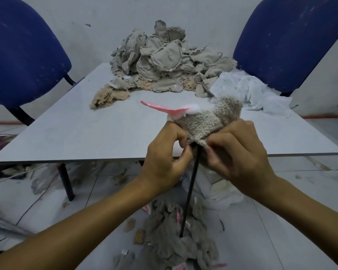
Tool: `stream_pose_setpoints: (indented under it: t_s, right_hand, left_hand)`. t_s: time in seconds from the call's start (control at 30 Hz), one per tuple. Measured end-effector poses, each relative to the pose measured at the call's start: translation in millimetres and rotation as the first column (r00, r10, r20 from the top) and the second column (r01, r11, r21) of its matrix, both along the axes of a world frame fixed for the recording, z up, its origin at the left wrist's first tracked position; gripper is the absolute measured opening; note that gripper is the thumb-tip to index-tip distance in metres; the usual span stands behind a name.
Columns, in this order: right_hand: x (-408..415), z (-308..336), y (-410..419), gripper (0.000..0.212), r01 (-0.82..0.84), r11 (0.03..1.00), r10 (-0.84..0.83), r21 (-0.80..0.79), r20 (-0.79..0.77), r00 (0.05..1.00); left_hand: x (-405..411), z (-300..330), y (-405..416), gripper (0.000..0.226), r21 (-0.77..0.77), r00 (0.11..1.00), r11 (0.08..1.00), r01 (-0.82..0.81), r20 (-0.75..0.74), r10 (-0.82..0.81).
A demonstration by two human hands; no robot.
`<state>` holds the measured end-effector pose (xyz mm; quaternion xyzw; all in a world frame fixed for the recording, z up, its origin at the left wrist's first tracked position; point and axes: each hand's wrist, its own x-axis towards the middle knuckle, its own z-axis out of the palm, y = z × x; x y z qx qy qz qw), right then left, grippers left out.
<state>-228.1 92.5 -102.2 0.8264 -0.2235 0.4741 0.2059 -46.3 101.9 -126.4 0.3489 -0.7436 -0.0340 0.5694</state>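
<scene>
— Grey table (66, 137) in front, two blue chairs (23, 55) behind it. Where is the plush piece (209, 121)?
— It is between both hands, just above the fingers, over the near edge of the table. Its pink part (160, 108) points away to the left.
— And how are the hands?
— Left hand (164, 160) and right hand (240, 152) both pinch the lower edge of the plush piece, with fingers curled. Between them a black stick (189, 191) goes up into the opening.
— What lies beyond the hands?
— A pile of grey fabric pieces (164, 59), with white stuffing (248, 88) to its right.
</scene>
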Motion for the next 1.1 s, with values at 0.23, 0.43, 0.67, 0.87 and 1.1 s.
stream_pose_setpoints:
  t_s: [0.23,0.43,0.67,0.87,1.1]
  right_hand:
    - [9.8,-15.2,5.1,0.004,0.068,0.991,-0.094,-0.116,-0.239,0.966]
    - [7.0,-19.8,0.6,0.018,-0.091,0.976,0.105,0.199,-0.06,0.993]
    - [-18.2,-23.2,-9.6,0.051,-0.167,0.616,0.036,0.77,0.184,0.982]
    - [-19.5,-4.1,-7.9,0.026,-0.258,0.792,0.075,0.554,0.33,0.941]
    - [-9.5,-6.8,-7.9,0.037,-0.16,0.836,0.108,0.525,0.128,0.986]
  left_hand:
    - [20.5,11.6,-6.5,0.016,0.139,0.988,0.978,-0.154,-0.012,0.157]
    - [36.6,42.3,-19.0,0.047,0.201,0.912,0.979,0.033,0.395,-0.112]
    - [32.4,23.3,-11.2,0.027,0.051,0.919,0.995,0.089,0.38,-0.102]
    - [51.2,27.3,-14.0,0.013,-0.096,0.868,0.978,0.185,0.482,-0.117]
    - [56.5,26.2,-17.4,0.04,0.377,0.854,0.915,0.143,0.421,-0.307]
